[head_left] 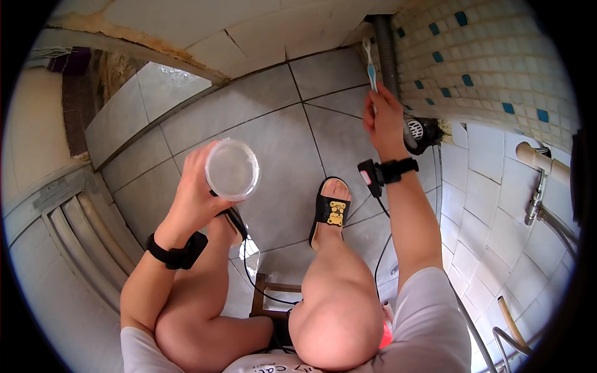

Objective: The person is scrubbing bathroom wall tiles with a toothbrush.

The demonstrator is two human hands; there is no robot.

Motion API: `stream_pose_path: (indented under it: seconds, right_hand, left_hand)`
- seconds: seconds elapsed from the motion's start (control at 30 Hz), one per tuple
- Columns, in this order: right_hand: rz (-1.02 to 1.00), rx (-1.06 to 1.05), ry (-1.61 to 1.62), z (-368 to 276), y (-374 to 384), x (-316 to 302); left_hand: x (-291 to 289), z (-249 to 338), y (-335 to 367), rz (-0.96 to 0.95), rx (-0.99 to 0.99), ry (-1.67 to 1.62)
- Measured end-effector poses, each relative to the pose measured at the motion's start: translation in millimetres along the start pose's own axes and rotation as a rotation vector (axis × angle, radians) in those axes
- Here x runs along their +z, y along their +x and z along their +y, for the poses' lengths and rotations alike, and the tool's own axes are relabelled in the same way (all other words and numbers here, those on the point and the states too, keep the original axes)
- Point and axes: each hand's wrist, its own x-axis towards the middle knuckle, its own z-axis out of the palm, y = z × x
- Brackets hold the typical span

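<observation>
My left hand [200, 189] is closed round a clear, round plastic cup [232, 169], held up over the floor on the left with its wide rim facing me. The cup looks translucent; whether liquid is in it I cannot tell. Out to the far right, my right hand [385, 121] grips a white and blue toothbrush [371, 67] by its handle. The brush head points up and away, beside a grey corrugated pipe [386, 56]. Both wrists wear black bands with small boxes and cables.
Grey tiles [267, 133] cover the floor. A floor drain with a round grate [415, 129] lies just right of my right wrist. Mosaic tiles [472, 68] line the right side, with a metal valve [535, 198] lower down. Between my legs shows a wooden stool [280, 288]; my feet wear black slippers [328, 217].
</observation>
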Motion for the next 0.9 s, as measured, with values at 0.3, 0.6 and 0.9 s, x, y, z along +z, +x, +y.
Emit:
stream_pose_path:
  seconds: [0.3, 0.6, 0.9]
  right_hand:
    - [0.224, -0.427, -1.150, 48, 55, -48]
    - [0.478, -0.195, -1.127, 88, 76, -74]
    - [0.429, -0.385, -1.234, 82, 113, -74]
  left_hand:
    - [8, 4, -2, -0.028, 0.006, 0.009]
    - [3, 2, 2, -0.012, 0.003, -0.001]
    - [3, 0, 1, -0.023, 0.019, 0.010]
